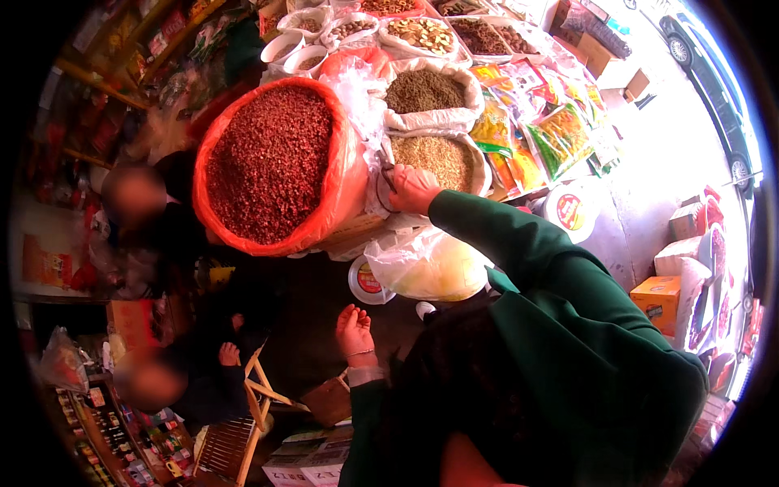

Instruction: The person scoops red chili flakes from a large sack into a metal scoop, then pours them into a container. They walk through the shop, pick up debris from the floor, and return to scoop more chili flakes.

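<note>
My right hand (414,190), in a green sleeve, is closed on a dark loop-handled tool (384,182), perhaps scissors; my fingers hide part of it. That hand is at the near left rim of a white sack of pale yellowish seeds or husks (435,157). Left of it bulges a large red-plastic-lined sack of dried red peppercorns (271,164). Behind the pale sack is a white sack of dark greenish-brown spice (425,90). My left hand (355,335) hangs lower down, empty, its fingers loosely bent. Between my hands sits a translucent plastic bag (426,265) with yellowish contents.
Bright seasoning packets (563,137) cover the stall's right part. Smaller sacks of dried spices, one with sliced pieces (421,35), stand behind. A round tub (368,280) is on the floor. Two people are at left, near a wooden folding chair (258,389). Cartons (657,298) line the right.
</note>
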`<control>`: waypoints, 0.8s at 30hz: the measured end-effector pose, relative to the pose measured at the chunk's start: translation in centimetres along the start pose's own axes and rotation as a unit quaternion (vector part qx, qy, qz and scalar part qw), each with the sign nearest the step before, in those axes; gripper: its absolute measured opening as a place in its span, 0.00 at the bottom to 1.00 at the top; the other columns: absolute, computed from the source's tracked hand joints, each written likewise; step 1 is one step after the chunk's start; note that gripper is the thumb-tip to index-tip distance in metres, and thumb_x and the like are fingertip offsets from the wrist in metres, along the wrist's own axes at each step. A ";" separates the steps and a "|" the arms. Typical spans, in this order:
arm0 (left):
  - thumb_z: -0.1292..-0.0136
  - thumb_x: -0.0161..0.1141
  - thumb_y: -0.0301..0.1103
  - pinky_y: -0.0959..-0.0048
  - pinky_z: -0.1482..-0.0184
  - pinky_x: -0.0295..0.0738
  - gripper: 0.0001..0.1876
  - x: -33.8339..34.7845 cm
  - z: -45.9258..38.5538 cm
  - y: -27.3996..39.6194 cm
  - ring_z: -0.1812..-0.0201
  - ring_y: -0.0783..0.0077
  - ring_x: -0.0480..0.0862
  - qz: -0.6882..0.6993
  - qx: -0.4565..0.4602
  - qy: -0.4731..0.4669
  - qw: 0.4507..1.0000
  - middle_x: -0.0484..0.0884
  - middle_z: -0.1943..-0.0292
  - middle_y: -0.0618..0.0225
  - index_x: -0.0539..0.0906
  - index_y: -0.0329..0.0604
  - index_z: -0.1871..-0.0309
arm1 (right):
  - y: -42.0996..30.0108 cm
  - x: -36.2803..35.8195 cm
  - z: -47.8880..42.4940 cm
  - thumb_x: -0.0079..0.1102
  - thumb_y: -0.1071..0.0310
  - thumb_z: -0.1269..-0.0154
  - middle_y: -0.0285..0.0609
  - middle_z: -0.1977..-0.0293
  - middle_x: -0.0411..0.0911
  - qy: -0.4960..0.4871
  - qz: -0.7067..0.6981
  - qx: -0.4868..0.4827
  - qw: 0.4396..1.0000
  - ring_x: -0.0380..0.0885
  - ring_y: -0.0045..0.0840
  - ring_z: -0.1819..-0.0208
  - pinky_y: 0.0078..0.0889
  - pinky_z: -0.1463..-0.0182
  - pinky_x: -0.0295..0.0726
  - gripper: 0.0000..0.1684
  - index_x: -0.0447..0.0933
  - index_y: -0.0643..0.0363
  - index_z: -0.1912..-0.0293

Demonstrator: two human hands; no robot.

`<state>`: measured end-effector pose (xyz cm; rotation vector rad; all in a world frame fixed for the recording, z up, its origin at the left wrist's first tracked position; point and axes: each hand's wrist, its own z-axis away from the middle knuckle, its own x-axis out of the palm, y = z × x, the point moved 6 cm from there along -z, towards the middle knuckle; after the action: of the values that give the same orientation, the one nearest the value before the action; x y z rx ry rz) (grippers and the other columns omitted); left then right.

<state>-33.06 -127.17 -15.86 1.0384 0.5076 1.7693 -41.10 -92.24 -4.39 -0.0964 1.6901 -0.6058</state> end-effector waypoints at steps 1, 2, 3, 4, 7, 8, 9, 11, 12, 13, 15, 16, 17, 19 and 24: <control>0.40 0.55 0.22 0.78 0.65 0.75 0.07 0.1 0.1 -0.1 0.68 0.74 0.80 -0.002 0.004 -0.004 1.000 0.80 0.67 0.68 0.78 0.41 0.58 | 0.3 -0.3 0.0 0.56 0.51 0.47 0.57 0.71 0.77 -0.008 -0.039 0.019 0.999 0.77 0.49 0.69 0.45 0.65 0.75 0.24 0.68 0.66 0.66; 0.40 0.55 0.22 0.78 0.65 0.75 0.08 0.0 0.2 -0.3 0.68 0.74 0.80 -0.002 -0.004 0.001 1.000 0.80 0.67 0.68 0.78 0.41 0.58 | 0.9 -0.7 0.2 0.55 0.51 0.46 0.58 0.71 0.77 -0.015 -0.078 0.038 0.996 0.77 0.50 0.69 0.45 0.66 0.75 0.24 0.68 0.66 0.67; 0.40 0.55 0.23 0.78 0.65 0.75 0.08 -0.3 0.3 -0.4 0.68 0.74 0.80 -0.003 -0.006 0.007 1.000 0.80 0.67 0.68 0.78 0.41 0.58 | 1.4 -1.2 0.4 0.55 0.50 0.46 0.58 0.71 0.77 -0.022 -0.116 0.058 0.991 0.77 0.50 0.69 0.45 0.66 0.75 0.24 0.68 0.66 0.68; 0.40 0.55 0.23 0.77 0.65 0.75 0.08 -0.7 0.4 -0.5 0.68 0.74 0.80 -0.004 -0.007 0.011 1.000 0.80 0.67 0.68 0.78 0.41 0.58 | 2.2 -1.2 0.5 0.56 0.52 0.45 0.57 0.72 0.77 -0.038 -0.150 0.052 0.987 0.78 0.44 0.70 0.42 0.65 0.75 0.24 0.71 0.69 0.67; 0.40 0.56 0.24 0.77 0.65 0.75 0.07 -2.1 1.0 -0.6 0.68 0.74 0.80 0.009 -0.016 0.040 0.999 0.80 0.67 0.68 0.78 0.42 0.58 | 3.9 -3.3 2.2 0.57 0.58 0.43 0.49 0.73 0.77 -0.071 -0.279 -0.009 0.957 0.77 0.30 0.71 0.34 0.66 0.74 0.21 0.74 0.69 0.62; 0.40 0.56 0.24 0.77 0.65 0.75 0.07 -2.9 1.4 -0.5 0.68 0.74 0.80 0.015 -0.019 0.055 0.998 0.80 0.67 0.68 0.78 0.42 0.58 | 3.5 -4.7 3.3 0.57 0.61 0.42 0.47 0.74 0.77 -0.082 -0.345 0.014 0.935 0.76 0.26 0.72 0.31 0.68 0.73 0.19 0.74 0.69 0.61; 0.40 0.56 0.24 0.76 0.65 0.75 0.07 -3.5 1.8 -0.3 0.67 0.74 0.79 0.014 -0.017 0.068 0.997 0.80 0.66 0.68 0.78 0.42 0.58 | 3.1 -6.3 4.3 0.56 0.63 0.42 0.46 0.75 0.76 -0.091 -0.409 0.036 0.907 0.75 0.23 0.74 0.28 0.70 0.73 0.17 0.73 0.69 0.59; 0.39 0.55 0.25 0.76 0.65 0.75 0.07 -3.9 2.1 -0.4 0.67 0.74 0.79 0.011 -0.018 0.084 0.996 0.80 0.66 0.68 0.78 0.42 0.58 | 4.0 -7.8 4.8 0.56 0.66 0.40 0.41 0.75 0.76 -0.096 -0.419 0.073 0.900 0.72 0.17 0.73 0.23 0.71 0.71 0.16 0.73 0.70 0.56; 0.39 0.55 0.25 0.76 0.65 0.75 0.07 -4.1 2.0 -0.4 0.67 0.74 0.79 0.009 -0.017 0.083 0.996 0.80 0.66 0.68 0.78 0.43 0.58 | 3.9 -8.4 4.5 0.55 0.67 0.39 0.41 0.74 0.76 -0.085 -0.415 0.068 0.903 0.72 0.16 0.72 0.22 0.71 0.72 0.16 0.73 0.70 0.56; 0.39 0.55 0.25 0.76 0.64 0.75 0.07 -4.4 1.9 -0.5 0.67 0.75 0.79 0.007 -0.016 0.083 0.996 0.80 0.66 0.68 0.78 0.43 0.58 | 3.8 -8.7 3.8 0.55 0.67 0.39 0.41 0.73 0.76 -0.076 -0.411 0.063 0.906 0.72 0.15 0.71 0.22 0.70 0.72 0.16 0.73 0.70 0.56; 0.39 0.55 0.25 0.76 0.64 0.75 0.07 -4.7 1.9 -0.4 0.67 0.75 0.79 0.008 -0.009 0.079 0.997 0.80 0.66 0.68 0.78 0.43 0.58 | 3.2 -8.7 1.5 0.54 0.67 0.38 0.40 0.72 0.76 -0.056 -0.432 0.035 0.900 0.72 0.15 0.71 0.21 0.69 0.72 0.15 0.73 0.70 0.57; 0.39 0.55 0.25 0.76 0.64 0.75 0.07 -4.3 1.9 -0.3 0.67 0.75 0.79 0.010 -0.004 0.070 0.997 0.80 0.66 0.68 0.78 0.43 0.58 | 3.0 -8.6 0.2 0.54 0.68 0.38 0.40 0.71 0.76 -0.059 -0.466 0.017 0.883 0.72 0.16 0.70 0.22 0.69 0.72 0.14 0.73 0.70 0.57; 0.39 0.54 0.24 0.76 0.64 0.75 0.07 -4.0 1.9 -0.1 0.67 0.75 0.79 0.012 0.000 0.062 0.998 0.80 0.66 0.68 0.78 0.43 0.58 | 2.9 -7.6 -1.5 0.51 0.66 0.34 0.30 0.77 0.69 -0.040 -0.472 -0.008 0.880 0.65 0.10 0.77 0.17 0.77 0.64 0.15 0.72 0.64 0.51; 0.39 0.55 0.25 0.76 0.63 0.75 0.07 -3.1 1.7 -0.2 0.67 0.74 0.79 0.016 -0.006 0.056 0.998 0.80 0.66 0.68 0.78 0.43 0.58 | 3.5 -5.8 -4.9 0.52 0.65 0.34 0.31 0.78 0.70 -0.040 -0.420 -0.002 0.907 0.66 0.11 0.78 0.19 0.76 0.65 0.16 0.73 0.64 0.51; 0.39 0.54 0.24 0.75 0.63 0.75 0.07 -4.8 3.5 0.1 0.66 0.74 0.79 0.028 0.000 0.083 0.996 0.80 0.66 0.68 0.78 0.43 0.58 | 0.2 -1.7 -9.3 0.49 0.55 0.39 0.60 0.74 0.76 0.004 -0.238 -0.091 0.967 0.77 0.52 0.68 0.50 0.61 0.74 0.19 0.75 0.63 0.63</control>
<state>-29.48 -131.88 -15.86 0.9170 0.5851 1.9156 -49.41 -88.27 -2.15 -0.6461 1.7358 -0.8022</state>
